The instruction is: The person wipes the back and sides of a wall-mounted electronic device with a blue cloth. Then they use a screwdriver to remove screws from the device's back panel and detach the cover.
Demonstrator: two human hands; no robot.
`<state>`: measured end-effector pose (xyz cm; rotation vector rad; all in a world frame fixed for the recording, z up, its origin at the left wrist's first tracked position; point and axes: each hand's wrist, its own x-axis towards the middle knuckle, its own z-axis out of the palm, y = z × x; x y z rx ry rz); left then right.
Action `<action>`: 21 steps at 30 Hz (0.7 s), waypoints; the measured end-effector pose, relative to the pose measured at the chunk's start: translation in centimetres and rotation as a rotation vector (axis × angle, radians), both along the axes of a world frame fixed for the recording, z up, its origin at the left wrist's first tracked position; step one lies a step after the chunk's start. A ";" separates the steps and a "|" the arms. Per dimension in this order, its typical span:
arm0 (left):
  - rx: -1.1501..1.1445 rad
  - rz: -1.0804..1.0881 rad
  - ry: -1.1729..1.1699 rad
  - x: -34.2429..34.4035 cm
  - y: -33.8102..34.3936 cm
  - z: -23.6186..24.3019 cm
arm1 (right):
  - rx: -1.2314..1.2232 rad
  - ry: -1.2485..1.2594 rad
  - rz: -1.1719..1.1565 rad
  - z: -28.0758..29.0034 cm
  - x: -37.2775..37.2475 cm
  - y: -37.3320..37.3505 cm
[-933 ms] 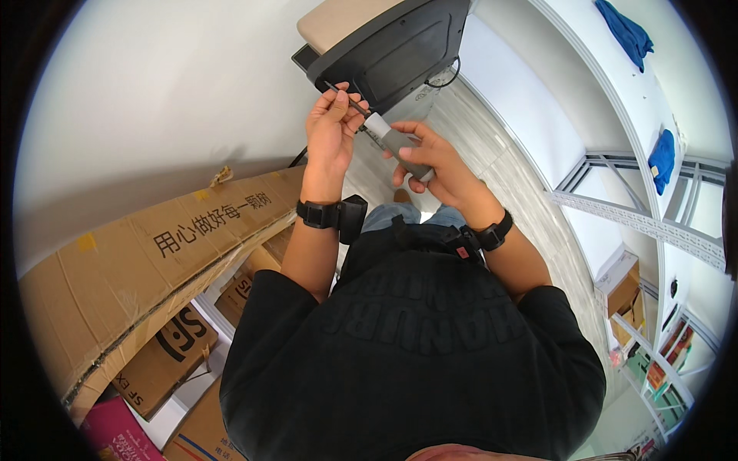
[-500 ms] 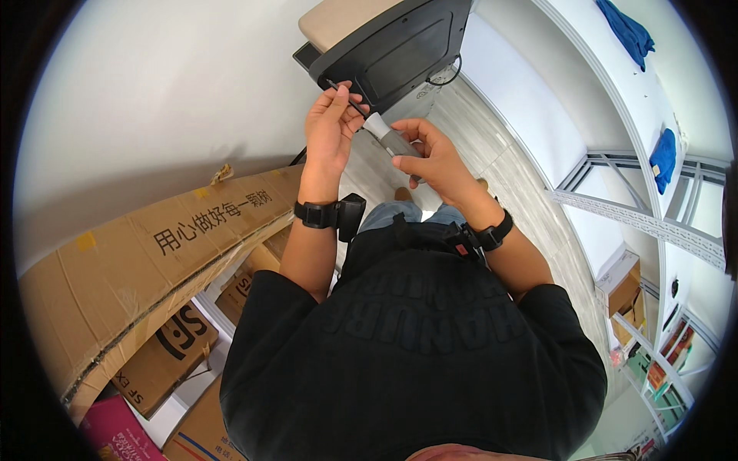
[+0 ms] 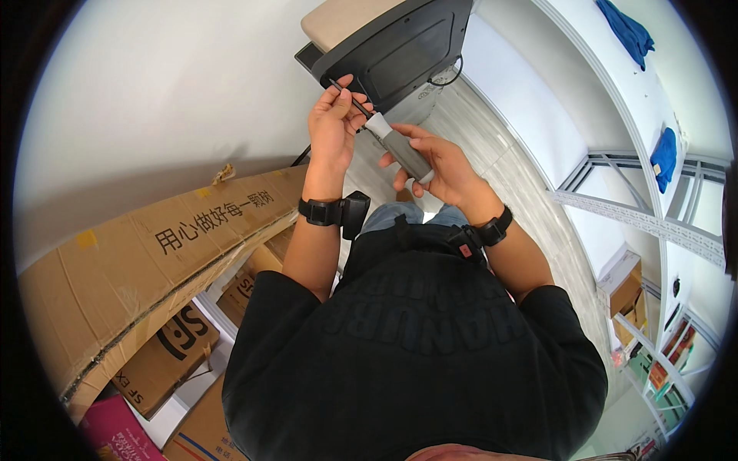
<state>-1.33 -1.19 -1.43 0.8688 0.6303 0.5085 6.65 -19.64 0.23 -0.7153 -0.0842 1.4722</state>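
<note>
Head view shows the grey-handled tool (image 3: pixel 379 126) slanting down from the black panel's (image 3: pixel 419 58) lower left edge, left hand (image 3: pixel 332 131) pinching its shaft (image 3: pixel 358 104), right hand (image 3: pixel 448 167) gripping its handle (image 3: pixel 407 154).

1. Left forearm (image 3: pixel 317 247): bare, runs nearly straight forward from the bent elbow.
2. Left wrist (image 3: pixel 326 183): roughly in line with the forearm.
3. Left hand (image 3: pixel 330 132): the farther forward of the two; fingers (image 3: pixel 345 80) bent, thumb brought in toward them in a light fingertip pinch.
4. Right forearm (image 3: pixel 520 260): bare, slants forward and inward from an elbow bent and set out to the side.
5. Right wrist (image 3: pixel 478 206): continues the forearm's inward slant.
6. Right hand (image 3: pixel 450 167): digits curled in a looser, wider grasp.
7. Hands near each other, apart, ahead of the torso (image 3: pixel 415 346).
</note>
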 end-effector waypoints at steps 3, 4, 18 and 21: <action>-0.020 -0.005 -0.019 0.0 -0.1 0.4 | -0.112 -0.136 -0.010 0.5 -0.2 0.1; -0.025 -0.002 -0.016 0.1 -0.2 0.8 | -0.124 -0.232 -0.038 0.4 -0.4 0.2; 0.061 0.058 0.022 -0.1 0.4 -0.2 | -0.007 -0.096 0.039 -0.5 0.3 0.0; 0.046 0.064 0.010 0.0 0.3 0.0 | -0.040 -0.100 -0.006 -0.8 -0.1 0.2</action>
